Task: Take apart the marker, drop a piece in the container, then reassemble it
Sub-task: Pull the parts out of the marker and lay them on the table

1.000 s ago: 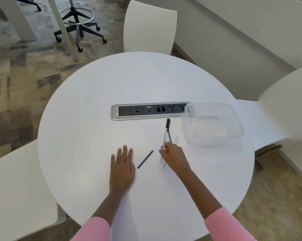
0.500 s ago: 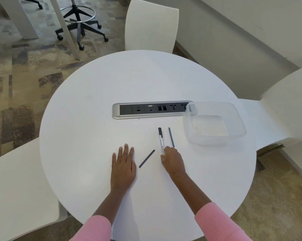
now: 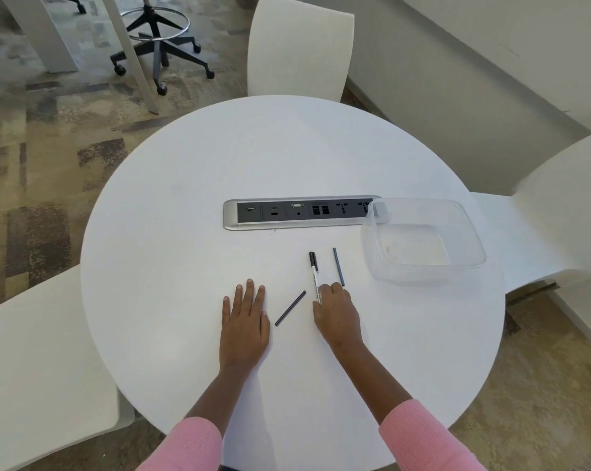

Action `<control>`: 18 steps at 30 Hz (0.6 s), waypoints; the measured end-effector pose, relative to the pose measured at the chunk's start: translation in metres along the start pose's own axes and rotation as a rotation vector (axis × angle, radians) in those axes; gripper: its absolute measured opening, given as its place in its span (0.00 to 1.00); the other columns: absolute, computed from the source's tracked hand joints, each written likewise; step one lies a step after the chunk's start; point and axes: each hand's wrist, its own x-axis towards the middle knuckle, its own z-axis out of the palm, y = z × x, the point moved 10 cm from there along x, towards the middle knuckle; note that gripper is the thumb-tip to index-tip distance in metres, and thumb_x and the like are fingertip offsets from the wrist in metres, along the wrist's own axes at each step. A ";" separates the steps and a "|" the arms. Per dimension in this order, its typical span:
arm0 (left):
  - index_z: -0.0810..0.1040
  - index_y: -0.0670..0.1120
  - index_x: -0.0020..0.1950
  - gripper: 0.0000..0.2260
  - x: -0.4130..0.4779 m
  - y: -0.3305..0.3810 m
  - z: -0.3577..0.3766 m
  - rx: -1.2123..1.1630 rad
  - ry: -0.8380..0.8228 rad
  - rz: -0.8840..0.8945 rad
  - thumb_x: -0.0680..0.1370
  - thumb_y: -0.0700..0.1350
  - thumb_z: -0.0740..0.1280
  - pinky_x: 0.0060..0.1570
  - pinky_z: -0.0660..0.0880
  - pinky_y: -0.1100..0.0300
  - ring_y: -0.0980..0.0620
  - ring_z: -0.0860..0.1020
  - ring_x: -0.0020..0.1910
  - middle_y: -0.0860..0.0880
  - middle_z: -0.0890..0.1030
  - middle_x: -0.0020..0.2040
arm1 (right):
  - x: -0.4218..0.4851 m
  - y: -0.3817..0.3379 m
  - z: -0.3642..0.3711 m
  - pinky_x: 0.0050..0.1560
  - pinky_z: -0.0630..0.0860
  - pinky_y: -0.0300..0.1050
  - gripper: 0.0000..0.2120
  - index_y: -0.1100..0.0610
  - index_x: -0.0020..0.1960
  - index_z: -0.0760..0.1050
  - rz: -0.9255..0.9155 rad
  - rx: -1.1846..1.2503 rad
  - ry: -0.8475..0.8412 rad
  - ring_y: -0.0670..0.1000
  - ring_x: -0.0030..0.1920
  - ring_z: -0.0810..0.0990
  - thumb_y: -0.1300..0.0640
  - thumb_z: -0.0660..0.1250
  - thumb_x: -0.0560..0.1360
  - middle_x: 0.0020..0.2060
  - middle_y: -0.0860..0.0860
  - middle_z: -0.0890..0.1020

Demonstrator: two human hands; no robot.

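A white marker (image 3: pixel 314 270) with a black cap lies flat on the round white table (image 3: pixel 185 232), cap end pointing away from me. My right hand (image 3: pixel 336 314) rests at its near end, with thumb and fingertips closed around the barrel. Two thin dark rods lie loose on the table. One dark rod (image 3: pixel 338 266) lies just right of the marker and the other dark rod (image 3: pixel 290 308) lies slanted between my hands. My left hand (image 3: pixel 245 321) lies flat on the table, palm down, holding nothing. The clear plastic container (image 3: pixel 470 229) stands to the right, with nothing inside.
A silver power and data strip (image 3: pixel 297 212) is set into the table's middle, its right end under the container's corner. White chairs stand at the far side (image 3: pixel 301 45), right (image 3: pixel 559 205) and left (image 3: pixel 32 368). A wheeled stool base (image 3: pixel 158 45) stands on the carpet beyond.
My right hand has lowered the marker from a raised tilt to flat on the table, beside the right rod. My left hand and the slanted rod have not moved.
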 end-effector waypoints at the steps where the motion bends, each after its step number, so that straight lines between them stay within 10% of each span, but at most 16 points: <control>1: 0.71 0.40 0.67 0.22 0.000 0.000 0.000 0.003 0.002 0.003 0.73 0.40 0.59 0.65 0.63 0.39 0.38 0.70 0.67 0.39 0.71 0.69 | -0.001 -0.006 -0.003 0.46 0.73 0.49 0.10 0.63 0.56 0.69 -0.043 -0.028 0.031 0.58 0.53 0.73 0.62 0.55 0.77 0.53 0.58 0.74; 7: 0.71 0.40 0.67 0.21 0.000 0.000 -0.001 0.001 -0.002 0.002 0.74 0.41 0.55 0.64 0.63 0.38 0.38 0.70 0.66 0.39 0.71 0.68 | -0.018 -0.051 -0.013 0.24 0.72 0.40 0.13 0.58 0.38 0.79 -0.346 -0.112 0.146 0.54 0.30 0.78 0.70 0.75 0.58 0.33 0.54 0.80; 18: 0.69 0.41 0.69 0.26 0.000 0.000 0.000 -0.001 -0.041 -0.012 0.75 0.46 0.47 0.68 0.59 0.41 0.39 0.66 0.69 0.40 0.68 0.71 | -0.018 -0.064 -0.005 0.22 0.71 0.40 0.10 0.56 0.33 0.76 -0.619 -0.332 0.138 0.49 0.29 0.76 0.65 0.74 0.57 0.32 0.50 0.79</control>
